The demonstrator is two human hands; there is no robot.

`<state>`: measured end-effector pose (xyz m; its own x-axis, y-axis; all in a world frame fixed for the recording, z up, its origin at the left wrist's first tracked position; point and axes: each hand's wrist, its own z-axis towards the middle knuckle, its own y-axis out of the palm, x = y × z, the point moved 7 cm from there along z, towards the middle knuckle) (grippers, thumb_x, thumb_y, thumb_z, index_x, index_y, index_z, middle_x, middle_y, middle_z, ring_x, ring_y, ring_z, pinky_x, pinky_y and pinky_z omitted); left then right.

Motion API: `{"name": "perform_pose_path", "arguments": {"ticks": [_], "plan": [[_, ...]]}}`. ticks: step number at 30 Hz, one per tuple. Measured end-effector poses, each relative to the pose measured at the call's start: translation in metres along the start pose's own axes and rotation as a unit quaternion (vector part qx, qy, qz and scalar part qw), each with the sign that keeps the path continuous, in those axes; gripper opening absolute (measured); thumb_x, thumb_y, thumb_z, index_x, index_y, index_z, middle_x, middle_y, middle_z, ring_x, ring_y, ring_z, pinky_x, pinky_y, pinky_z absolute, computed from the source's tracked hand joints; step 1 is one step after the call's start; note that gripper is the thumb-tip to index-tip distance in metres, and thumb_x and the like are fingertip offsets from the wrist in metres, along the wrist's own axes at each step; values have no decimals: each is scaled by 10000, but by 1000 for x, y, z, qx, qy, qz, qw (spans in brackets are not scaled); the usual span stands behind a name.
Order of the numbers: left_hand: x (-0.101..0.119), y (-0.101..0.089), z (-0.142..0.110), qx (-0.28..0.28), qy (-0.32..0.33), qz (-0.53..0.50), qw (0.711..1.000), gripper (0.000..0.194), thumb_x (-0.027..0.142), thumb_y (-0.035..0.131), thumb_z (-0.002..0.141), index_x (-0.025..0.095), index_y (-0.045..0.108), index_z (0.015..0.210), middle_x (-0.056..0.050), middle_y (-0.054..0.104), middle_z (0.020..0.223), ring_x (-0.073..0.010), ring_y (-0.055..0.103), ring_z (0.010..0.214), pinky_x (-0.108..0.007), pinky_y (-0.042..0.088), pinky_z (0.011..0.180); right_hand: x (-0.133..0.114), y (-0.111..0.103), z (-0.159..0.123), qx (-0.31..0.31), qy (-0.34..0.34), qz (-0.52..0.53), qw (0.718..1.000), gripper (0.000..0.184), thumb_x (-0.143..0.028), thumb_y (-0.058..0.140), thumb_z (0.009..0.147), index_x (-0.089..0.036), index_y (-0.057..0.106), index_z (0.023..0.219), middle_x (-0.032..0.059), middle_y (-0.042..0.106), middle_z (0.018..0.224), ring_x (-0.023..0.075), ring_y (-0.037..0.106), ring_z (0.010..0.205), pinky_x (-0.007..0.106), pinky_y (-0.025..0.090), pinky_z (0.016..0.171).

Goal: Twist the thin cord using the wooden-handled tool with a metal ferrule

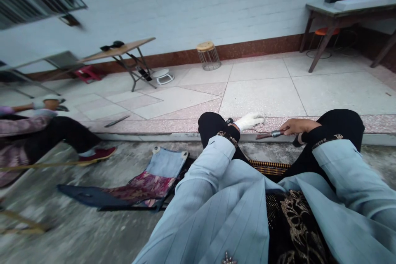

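- A person (pixel 27 128) in a flowery top sits at the far left, with a white glove (pixel 49 105) on one hand.
- A long, thin, dark metal bar (pixel 116 121) lies on the pink stone step.
- A low blue and red cloth seat (pixel 139 185) lies on the rough grey floor, near the middle.
- The left hand (pixel 249 121), in a white cloth glove, has its fingers pressed together, just beside the tool. I cannot tell if it pinches anything.
- A thin tool with a brown handle and a silver band (pixel 270 134) sits between the two hands.
- The bare right hand (pixel 297 127) is closed around that tool.
- A grey table with dark legs (pixel 321 10) stands far off at the right.
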<state>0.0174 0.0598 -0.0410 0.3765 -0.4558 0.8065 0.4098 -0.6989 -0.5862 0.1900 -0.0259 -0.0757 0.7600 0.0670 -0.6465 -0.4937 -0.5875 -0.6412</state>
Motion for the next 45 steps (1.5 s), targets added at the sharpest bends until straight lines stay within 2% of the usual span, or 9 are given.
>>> {"name": "perform_pose_path", "arguments": {"ticks": [4,10,13,17,23,31,35,41,45], "plan": [[-5,0,3,17,-7,-38,999,253,356,549,854,136,672,871,-18,578,691,-111,470,615,-217,386,569,-25,-1,-11,-40,-76,187,979,579,-422,712,764,-190,652,1291,19,687,800,123,544,624,256,447,604],[6,20,-6,-82,-7,-83,993,262,365,525,868,141,661,881,12,509,642,-103,452,575,-223,414,562,-12,-47,-20,269,-64,424,862,393,-291,696,778,-145,677,1142,31,648,776,95,520,569,211,412,508],[13,24,-11,-98,-7,-86,991,229,354,545,854,155,658,847,23,485,621,-100,444,567,-217,406,554,9,-51,-18,346,7,424,837,405,-221,653,780,-132,651,1175,39,643,748,91,494,520,207,399,471],[21,26,-16,-118,-3,-97,988,230,369,549,850,167,652,812,28,481,612,-102,437,566,-217,392,549,26,-56,-17,390,117,253,877,433,-234,586,820,-131,643,1237,73,682,801,125,549,566,231,420,501],[24,20,-17,-110,-7,-45,993,215,349,581,840,157,674,816,5,555,649,-113,467,584,-236,394,574,16,-44,-8,255,163,-134,944,330,-276,591,809,-222,749,1094,92,732,970,238,652,904,288,449,728],[30,9,-16,-71,3,-48,996,152,314,590,826,190,677,833,5,592,658,-109,467,581,-208,370,515,-17,13,-10,-106,-37,118,987,514,-409,692,764,-169,690,1219,13,670,764,118,535,616,245,428,592],[32,7,-18,-41,-17,-91,995,202,341,560,873,176,675,847,-27,591,663,-128,502,630,-215,413,558,-35,-20,-19,65,-106,281,952,548,-432,712,771,-165,658,1246,13,649,793,107,520,628,241,431,592],[28,17,-17,-70,-30,-111,991,208,321,539,883,188,653,770,-7,508,605,-112,440,561,-211,392,527,-4,-60,-30,365,-71,441,817,493,-371,720,725,-173,637,1168,29,635,800,114,521,589,233,431,509],[20,22,-13,-96,-5,-110,989,225,343,539,885,165,669,838,2,505,613,-106,433,564,-212,395,543,25,-63,-28,434,65,348,828,475,-312,654,776,-133,628,1215,54,648,774,115,517,547,231,408,484]]}}
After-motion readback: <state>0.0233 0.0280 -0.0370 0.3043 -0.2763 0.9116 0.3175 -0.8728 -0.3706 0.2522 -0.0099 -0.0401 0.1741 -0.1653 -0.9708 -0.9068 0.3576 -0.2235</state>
